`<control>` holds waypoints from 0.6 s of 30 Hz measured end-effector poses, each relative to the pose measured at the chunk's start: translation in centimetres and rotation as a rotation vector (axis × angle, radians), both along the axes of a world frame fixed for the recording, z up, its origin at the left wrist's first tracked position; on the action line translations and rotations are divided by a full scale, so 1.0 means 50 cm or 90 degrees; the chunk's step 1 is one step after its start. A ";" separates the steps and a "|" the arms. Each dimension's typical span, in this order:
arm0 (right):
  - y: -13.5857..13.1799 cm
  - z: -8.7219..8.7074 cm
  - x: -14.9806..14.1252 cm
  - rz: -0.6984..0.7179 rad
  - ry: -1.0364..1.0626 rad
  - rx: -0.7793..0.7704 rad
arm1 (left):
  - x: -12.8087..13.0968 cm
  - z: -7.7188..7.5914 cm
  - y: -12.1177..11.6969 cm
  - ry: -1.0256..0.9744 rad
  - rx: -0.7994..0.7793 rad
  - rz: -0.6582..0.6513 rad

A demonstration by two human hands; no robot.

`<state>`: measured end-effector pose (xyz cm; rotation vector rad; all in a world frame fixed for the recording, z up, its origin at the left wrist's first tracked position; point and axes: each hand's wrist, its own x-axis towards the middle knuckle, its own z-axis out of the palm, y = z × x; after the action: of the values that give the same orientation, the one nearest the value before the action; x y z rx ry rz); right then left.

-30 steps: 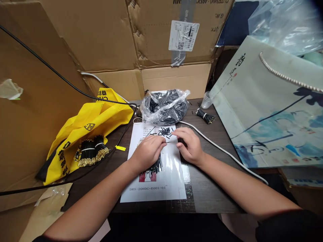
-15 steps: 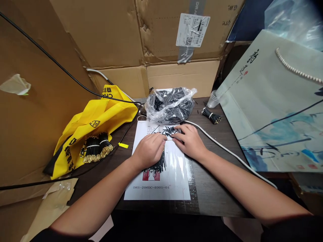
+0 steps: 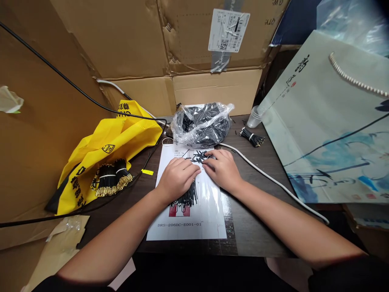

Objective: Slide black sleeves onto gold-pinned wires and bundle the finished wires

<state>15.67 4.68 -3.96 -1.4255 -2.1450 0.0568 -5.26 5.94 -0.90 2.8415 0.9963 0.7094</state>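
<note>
My left hand lies palm down on a printed paper sheet, its fingers curled over the upper end of a bundle of black wires. The wires' gold-tipped ends poke out below it. My right hand rests beside it, fingertips close to the left fingertips and next to a small heap of loose black wire pieces. Whatever lies under my fingers is hidden. Just beyond the sheet sits a clear plastic bag full of black wire pieces.
Two tied wire bundles with gold terminals lie on a crumpled yellow bag. A smaller bundle and a plastic cup stand near a large printed paper bag. A white cable crosses the dark table; cardboard walls rise behind.
My right hand has shifted left, bringing its fingertips closer to my left hand. The head view has moved slightly, and the objects on the table appear a little shifted in the frame.
</note>
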 end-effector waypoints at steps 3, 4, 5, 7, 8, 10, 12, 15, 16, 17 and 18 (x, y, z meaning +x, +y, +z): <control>0.002 0.001 -0.004 -0.008 -0.012 0.004 | 0.002 0.000 -0.001 -0.010 0.005 0.005; 0.003 0.003 -0.004 -0.009 -0.018 0.006 | 0.003 0.000 -0.001 -0.014 0.003 0.006; 0.003 0.005 -0.004 -0.009 -0.024 0.006 | 0.003 -0.001 0.000 -0.018 0.001 0.007; 0.002 0.010 -0.002 -0.003 -0.019 0.003 | 0.004 -0.002 0.002 -0.028 -0.006 0.008; 0.001 0.013 0.000 0.002 -0.005 -0.001 | 0.004 -0.003 0.003 -0.032 -0.010 0.006; -0.003 0.017 0.005 0.019 0.043 -0.018 | 0.003 -0.004 0.006 -0.037 -0.021 -0.003; -0.009 0.019 0.010 0.042 0.108 -0.034 | 0.003 -0.006 0.006 -0.041 -0.040 -0.015; -0.014 0.018 0.016 0.097 0.189 -0.034 | 0.004 -0.005 0.004 -0.046 -0.062 -0.022; -0.015 0.018 0.017 0.116 0.203 -0.029 | 0.004 -0.004 0.002 -0.049 -0.066 -0.022; -0.016 0.019 0.018 0.132 0.211 -0.024 | 0.004 -0.003 0.000 -0.051 -0.069 -0.023; -0.017 0.020 0.019 0.144 0.216 -0.021 | 0.005 -0.002 -0.003 -0.056 -0.073 -0.026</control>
<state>16.63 3.80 -2.96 -1.0932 -2.0149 0.3909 -5.02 5.81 -1.02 2.7006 0.9322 0.7407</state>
